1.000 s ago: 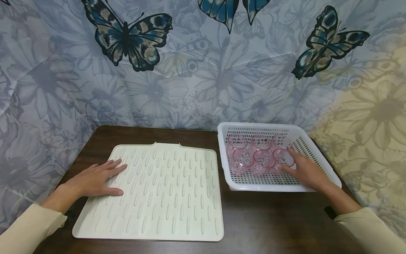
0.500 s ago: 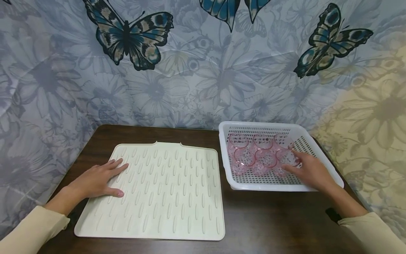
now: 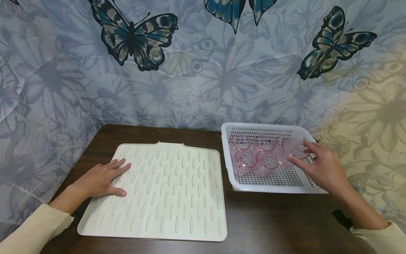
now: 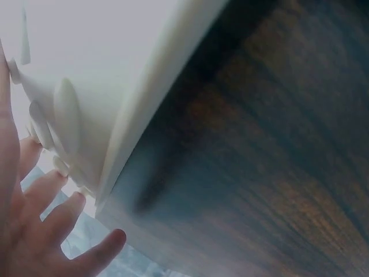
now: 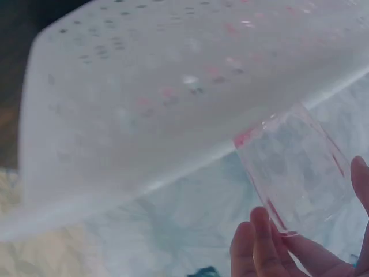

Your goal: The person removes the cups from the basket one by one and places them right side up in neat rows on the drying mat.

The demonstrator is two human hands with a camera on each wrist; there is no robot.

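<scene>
My right hand [image 3: 328, 169] pinches a clear pink-tinted cup [image 3: 295, 148] between thumb and fingers near its rim. It is raised above the right side of a white perforated basket [image 3: 269, 188]. The right wrist view shows the cup [image 5: 297, 170] see-through, above the basket's rim, with fingers [image 5: 262, 245] on its side. Several like cups [image 3: 245, 158] stand in the basket in two rows. My left hand [image 3: 98, 180], fingers spread, rests on the left edge of a cream ridged drying mat [image 3: 165, 197]; the left wrist view shows its fingertips among the ridges.
A dark wooden table [image 3: 253, 218] bears the mat and the basket, the basket standing at the back right. Behind it hangs a flowered cloth [image 3: 190, 95] with butterflies. A dark band [image 3: 342, 218] shows at my right wrist.
My right hand has lifted the front right cup up and to the right, away from the others. The left hand stays on the mat. The whole head view has shifted slightly.
</scene>
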